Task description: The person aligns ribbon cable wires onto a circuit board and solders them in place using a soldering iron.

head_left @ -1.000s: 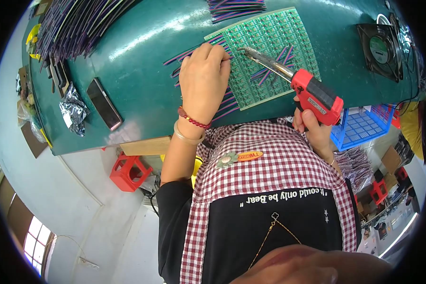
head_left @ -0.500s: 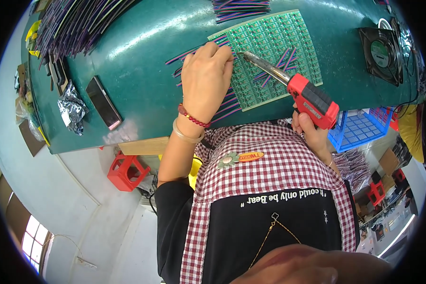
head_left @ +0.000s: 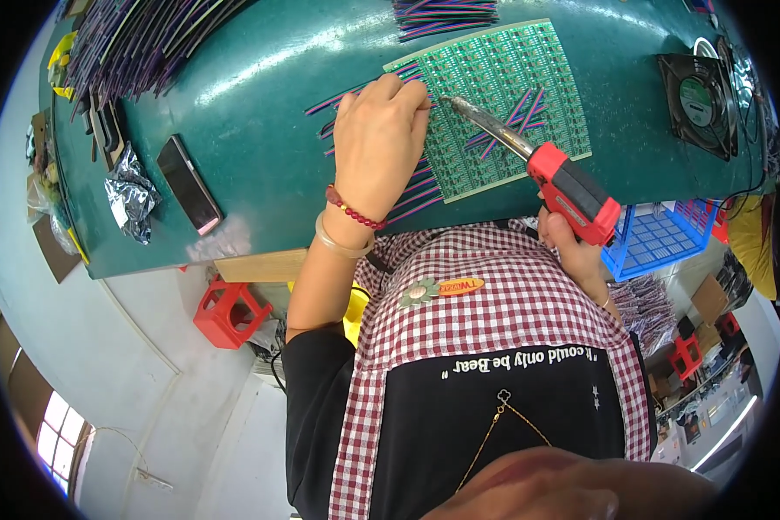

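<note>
A green panel of many small circuit boards (head_left: 494,69) lies on the table in front of me. At its left edge my left hand (head_left: 381,126) is closed in a pinch, on what looks like a ribbon wire, mostly hidden under the fingers. More striped ribbon wires (head_left: 414,192) stick out from that edge, above and below the hand. My right hand (head_left: 572,251) grips a red and black soldering gun (head_left: 576,195). Its metal barrel points up and left, with the tip over the panel just right of my left fingertips. A few loose ribbon wires (head_left: 513,121) lie crossed on the panel.
The table (head_left: 269,121) is green. A wire pile (head_left: 139,43) fills its far left, and another bundle (head_left: 446,17) lies behind the panel. Left are a phone (head_left: 189,184) and a silvery bag (head_left: 132,195); right is a black fan (head_left: 700,100). A blue crate (head_left: 659,241) stands below the edge.
The soldering gun has turned very slightly in my right hand, its tip still beside my left fingers. Both hands keep nearly the same place; the whole view shifts a little.
</note>
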`<state>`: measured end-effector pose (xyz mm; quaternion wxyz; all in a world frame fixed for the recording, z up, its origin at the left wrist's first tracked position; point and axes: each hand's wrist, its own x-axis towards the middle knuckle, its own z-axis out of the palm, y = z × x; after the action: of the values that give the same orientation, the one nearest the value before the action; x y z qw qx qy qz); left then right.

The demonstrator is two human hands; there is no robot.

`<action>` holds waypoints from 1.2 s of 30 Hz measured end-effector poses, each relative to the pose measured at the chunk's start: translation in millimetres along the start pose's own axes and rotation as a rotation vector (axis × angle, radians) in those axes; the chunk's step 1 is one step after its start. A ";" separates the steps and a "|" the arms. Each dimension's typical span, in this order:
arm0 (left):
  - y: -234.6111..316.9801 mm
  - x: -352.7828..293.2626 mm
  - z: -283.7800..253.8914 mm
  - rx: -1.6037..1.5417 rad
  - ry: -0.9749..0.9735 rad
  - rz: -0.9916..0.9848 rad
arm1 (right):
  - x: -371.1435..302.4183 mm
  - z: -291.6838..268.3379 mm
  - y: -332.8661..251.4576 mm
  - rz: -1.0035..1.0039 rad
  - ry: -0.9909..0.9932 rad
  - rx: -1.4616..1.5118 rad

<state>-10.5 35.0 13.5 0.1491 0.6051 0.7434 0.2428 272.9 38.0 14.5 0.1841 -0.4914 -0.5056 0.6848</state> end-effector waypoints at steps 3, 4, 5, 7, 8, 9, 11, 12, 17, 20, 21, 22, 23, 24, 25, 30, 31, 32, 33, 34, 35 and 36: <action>0.3 0.9 -0.1 0.000 0.004 0.010 | 1.5 2.4 4.6 -0.049 0.048 -0.034; 0.3 1.1 -0.2 0.000 0.004 0.010 | 2.1 1.9 7.1 -0.078 0.045 -0.060; 0.0 1.1 -0.3 0.002 0.000 0.010 | 2.6 1.1 8.7 -0.107 0.040 -0.085; -0.2 0.8 -0.9 0.004 -0.004 0.010 | 1.0 -3.8 6.9 -0.085 0.009 -0.113; 0.1 0.9 -0.8 0.009 -0.005 0.009 | 0.2 -5.7 5.4 -0.062 -0.020 -0.141; 0.5 1.1 -0.8 0.013 -0.005 0.008 | 0.1 -4.1 3.1 -0.063 -0.020 -0.140; 1.1 1.8 -1.7 0.015 -0.013 0.006 | 0.5 1.2 -2.1 -0.184 0.009 -0.166; 1.2 2.0 -2.1 0.016 -0.021 0.004 | 0.1 0.0 -3.2 -0.184 0.008 -0.167; 2.4 2.3 -2.1 0.024 -0.016 0.006 | 0.7 -3.6 -0.1 -0.108 0.005 -0.165; 2.8 2.9 -2.2 0.028 -0.014 0.010 | 1.5 -3.8 4.8 -0.128 0.015 -0.177; 2.8 2.9 -2.2 0.029 -0.010 0.014 | 1.3 -4.7 5.7 -0.128 0.015 -0.177; 2.9 3.0 -2.3 0.029 -0.010 0.014 | 0.7 -6.0 6.5 -0.133 0.016 -0.214; 3.3 2.8 -2.2 0.034 -0.012 0.015 | 0.0 -6.7 7.3 -0.138 0.018 -0.250; 3.6 2.7 -2.0 0.038 -0.014 0.015 | -0.8 -5.1 6.3 -0.139 0.018 -0.249; 3.8 2.6 -1.7 0.038 -0.014 0.016 | -1.7 -2.2 3.8 -0.110 0.060 -0.158; 3.5 2.1 -1.7 0.066 -0.009 0.028 | -0.1 -3.0 -2.4 -0.112 0.055 -0.159; 3.0 2.2 -1.6 0.066 -0.009 0.027 | 0.0 -2.7 -1.9 -0.091 0.036 -0.180; 3.5 2.2 -1.3 0.064 -0.007 0.032 | -0.8 -2.5 -1.1 -0.070 0.020 -0.199; 3.8 2.3 -1.2 0.063 -0.004 0.036 | -1.5 -2.0 0.7 -0.070 0.022 -0.200; 4.0 2.6 -1.3 0.062 -0.005 0.037 | -2.0 -1.3 2.9 -0.083 0.048 -0.200; 4.3 2.8 -1.5 0.064 -0.005 0.041 | -1.9 -1.0 4.4 -0.097 0.072 -0.201; 4.5 2.8 -1.6 0.066 -0.006 0.044 | -1.5 -2.1 4.3 -0.097 0.071 -0.200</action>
<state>-8.3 38.1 17.5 0.1256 0.6267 0.7371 0.2195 276.4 36.2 11.5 0.1848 -0.5064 -0.5879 0.6032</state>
